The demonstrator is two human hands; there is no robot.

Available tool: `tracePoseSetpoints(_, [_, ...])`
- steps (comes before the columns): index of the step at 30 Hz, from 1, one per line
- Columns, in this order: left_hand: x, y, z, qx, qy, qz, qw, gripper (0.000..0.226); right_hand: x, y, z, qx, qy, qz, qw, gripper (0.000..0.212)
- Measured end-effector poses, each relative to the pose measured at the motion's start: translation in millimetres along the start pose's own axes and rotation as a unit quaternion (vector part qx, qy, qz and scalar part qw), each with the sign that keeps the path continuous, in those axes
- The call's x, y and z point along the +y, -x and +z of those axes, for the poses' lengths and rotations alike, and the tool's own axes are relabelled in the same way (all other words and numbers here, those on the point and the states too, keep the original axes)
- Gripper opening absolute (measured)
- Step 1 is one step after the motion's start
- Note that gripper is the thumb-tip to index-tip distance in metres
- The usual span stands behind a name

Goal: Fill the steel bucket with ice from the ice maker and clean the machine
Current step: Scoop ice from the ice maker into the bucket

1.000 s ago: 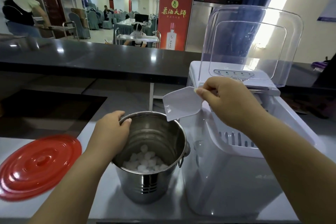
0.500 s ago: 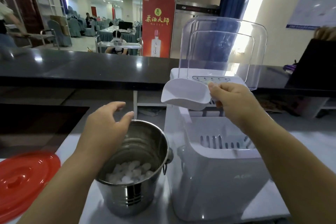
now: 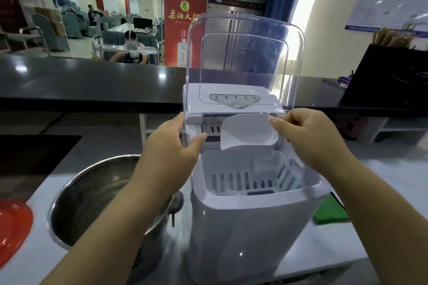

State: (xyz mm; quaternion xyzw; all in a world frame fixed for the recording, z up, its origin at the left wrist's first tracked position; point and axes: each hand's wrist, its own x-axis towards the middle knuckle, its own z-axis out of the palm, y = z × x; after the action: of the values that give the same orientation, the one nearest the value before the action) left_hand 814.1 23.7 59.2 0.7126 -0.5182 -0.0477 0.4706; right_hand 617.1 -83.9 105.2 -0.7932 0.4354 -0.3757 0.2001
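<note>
Head view: ice maker (image 3: 250, 227) taken as landmark, clear lid (image 3: 245, 60) raised. White scoop (image 3: 249, 133) pinched by right hand (image 3: 308, 139) above its open basket. Left hand (image 3: 173, 148) laid against its left front, fingers straight, apparently touching. Steel bucket (image 3: 92, 196) just left of it, blurred; ice hidden

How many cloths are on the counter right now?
1: a green cloth lies on the counter, right of the ice maker. The machine hides part of it; others may be hidden.
</note>
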Motion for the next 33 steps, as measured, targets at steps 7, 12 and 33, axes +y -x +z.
tracePoseSetpoints(7, [12.3, -14.3, 26.6, -0.003, 0.01, -0.054, 0.998, 0.082, 14.9, -5.0, -10.3, -0.113, 0.219, -0.054, 0.968, 0.029])
tracePoseSetpoints(12, [8.6, -22.1, 31.3, 0.009, 0.026, -0.05, 0.998, 0.081, 13.9, -14.4, -7.4, -0.205, 0.338, -0.059, 0.917, 0.028])
tracePoseSetpoints(33, [-4.7, -24.0, 31.2, 0.02, 0.072, -0.042, 0.996, 0.078, 13.4, -14.5, 39.0, -0.419, 0.372, -0.038, 0.828, 0.038])
